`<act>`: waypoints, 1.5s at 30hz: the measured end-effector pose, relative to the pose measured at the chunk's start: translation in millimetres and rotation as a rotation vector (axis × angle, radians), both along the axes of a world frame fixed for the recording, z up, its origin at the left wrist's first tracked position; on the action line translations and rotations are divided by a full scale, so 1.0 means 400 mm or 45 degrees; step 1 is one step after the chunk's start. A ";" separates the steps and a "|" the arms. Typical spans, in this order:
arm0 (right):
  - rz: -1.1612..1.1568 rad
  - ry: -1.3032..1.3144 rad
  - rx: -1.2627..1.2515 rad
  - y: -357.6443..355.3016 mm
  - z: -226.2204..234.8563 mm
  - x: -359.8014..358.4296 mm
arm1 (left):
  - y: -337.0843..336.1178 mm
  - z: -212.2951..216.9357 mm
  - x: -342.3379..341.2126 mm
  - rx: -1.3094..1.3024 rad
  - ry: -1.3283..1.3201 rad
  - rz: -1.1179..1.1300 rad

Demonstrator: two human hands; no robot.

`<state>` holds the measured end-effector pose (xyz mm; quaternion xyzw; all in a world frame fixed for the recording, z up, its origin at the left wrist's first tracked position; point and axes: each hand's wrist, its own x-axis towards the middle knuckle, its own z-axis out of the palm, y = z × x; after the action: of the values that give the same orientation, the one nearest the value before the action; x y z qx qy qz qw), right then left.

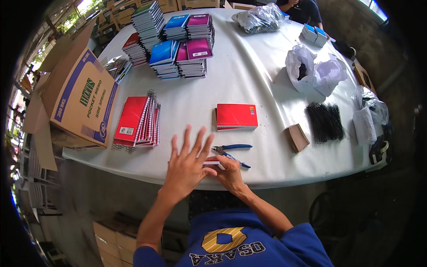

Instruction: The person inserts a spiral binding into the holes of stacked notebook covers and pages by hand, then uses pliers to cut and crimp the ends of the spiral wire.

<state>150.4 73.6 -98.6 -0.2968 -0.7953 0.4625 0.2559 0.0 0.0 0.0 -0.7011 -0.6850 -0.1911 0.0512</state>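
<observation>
My left hand point(186, 162) has its fingers spread wide and holds nothing; its palm is over the near edge of the table, against or just in front of a small notebook. That notebook point(214, 163) shows only as a thin pale edge, mostly hidden by my hands. My right hand point(229, 170) grips its right end between thumb and fingers. Just beyond lie cutting pliers point(232, 147) with blue handles, spread apart. Farther off is a short stack of red notebooks point(237, 116). Left of my hands, a pile of red spiral notebooks point(134, 119) has wire coils sticking out.
A large open cardboard box point(84, 95) stands at the left edge. Behind are stacks of blue notebooks point(163, 52) and purple notebooks point(199, 49). Black spiral coils point(324, 122), a brown block point(296, 137) and white plastic bags point(313, 71) lie right. A person point(304, 11) sits at the far right.
</observation>
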 end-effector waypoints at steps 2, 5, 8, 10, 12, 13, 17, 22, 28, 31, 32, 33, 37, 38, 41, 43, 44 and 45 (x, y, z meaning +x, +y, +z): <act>-0.054 0.094 0.154 0.013 -0.001 -0.001 | 0.025 -0.037 0.001 -0.303 0.155 -0.120; -0.052 0.357 0.210 0.011 0.058 -0.001 | 0.000 -0.049 -0.036 -0.269 0.103 -0.149; -0.293 0.294 0.644 0.196 0.097 0.146 | 0.008 0.000 -0.020 -0.660 -0.117 -0.017; -0.782 0.054 0.899 0.366 0.111 0.267 | 0.018 -0.008 -0.037 -0.644 -0.115 -0.070; -1.095 -0.380 1.086 0.502 0.118 0.393 | 0.040 -0.009 -0.022 -0.632 -0.114 -0.123; -1.177 -0.673 0.977 0.544 0.107 0.434 | 0.049 0.002 -0.014 -0.675 -0.092 -0.135; -1.202 -1.227 1.124 0.615 0.049 0.485 | 0.069 0.015 0.003 -0.720 -0.108 -0.122; -1.212 -1.180 1.150 0.640 0.045 0.481 | 0.063 -0.011 -0.009 -0.655 -0.117 -0.084; -0.960 -1.264 1.284 0.657 0.065 0.512 | 0.071 -0.005 -0.001 -0.620 -0.143 -0.018; -0.913 -1.218 1.082 0.637 0.077 0.513 | 0.064 -0.012 -0.001 -0.586 -0.168 -0.014; -0.903 -1.149 1.057 0.635 0.083 0.510 | 0.060 -0.017 -0.002 -0.567 -0.160 -0.012; -0.903 -1.071 1.047 0.642 0.093 0.507 | 0.059 -0.019 -0.003 -0.559 -0.160 -0.006; -0.720 -1.138 1.121 0.636 0.080 0.520 | 0.059 -0.005 0.005 -0.614 -0.136 -0.026; -0.721 -1.176 1.103 0.654 0.082 0.525 | 0.061 0.001 0.008 -0.645 -0.132 -0.026; -0.750 -1.093 1.059 0.657 0.087 0.539 | 0.058 -0.016 0.009 -0.596 -0.130 -0.028; -0.742 -1.021 0.994 0.653 0.107 0.539 | 0.056 -0.010 0.006 -0.598 -0.116 -0.031; -0.743 -1.020 1.050 0.660 0.123 0.538 | 0.056 -0.006 0.006 -0.608 -0.108 -0.044; -0.740 -1.031 1.094 0.658 0.127 0.544 | 0.057 -0.004 0.008 -0.616 -0.111 -0.043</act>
<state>368.0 336.8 -47.8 -0.5215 -0.8301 -0.1324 0.1465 3.0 22.7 -1.5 -0.6954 -0.7007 -0.0525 -0.1510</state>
